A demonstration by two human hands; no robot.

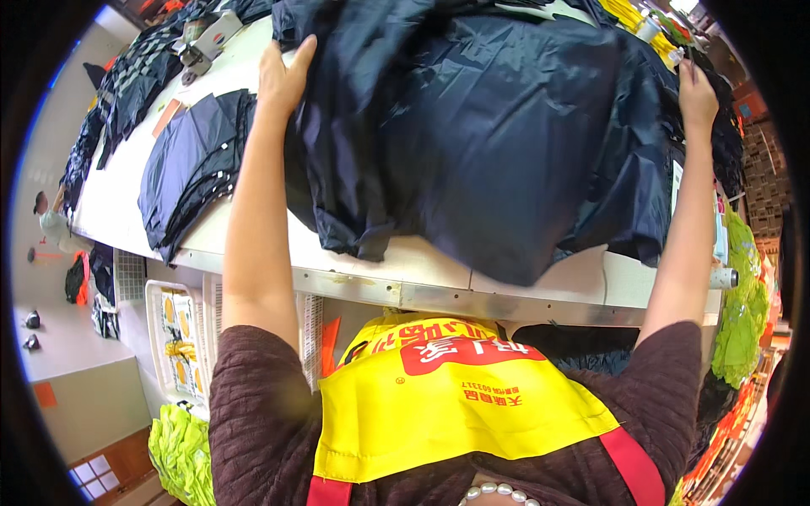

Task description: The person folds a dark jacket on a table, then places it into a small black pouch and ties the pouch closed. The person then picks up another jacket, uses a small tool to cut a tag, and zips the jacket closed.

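A shiny dark navy garment (506, 126) lies spread across the white table, wrinkled, with its lower folds hanging near the front edge. My left hand (285, 78) is closed on its upper left part, thumb pointing up and the other fingers partly hidden. At the far right my right hand (698, 97) is raised with curled fingers, pinching the garment's upper right edge. Both arms are stretched wide and forward. Left of my left forearm rests a stack of dark fabric pieces (192, 160) with small white tags along its curved edge.
The white table (114, 198) has a metal front edge. Dark checked clothing (139, 80) and a small white box (215, 34) sit at the far left. Below stand a white plastic basket (156, 325) and bright green cloth (180, 451). More green cloth (738, 312) hangs at right.
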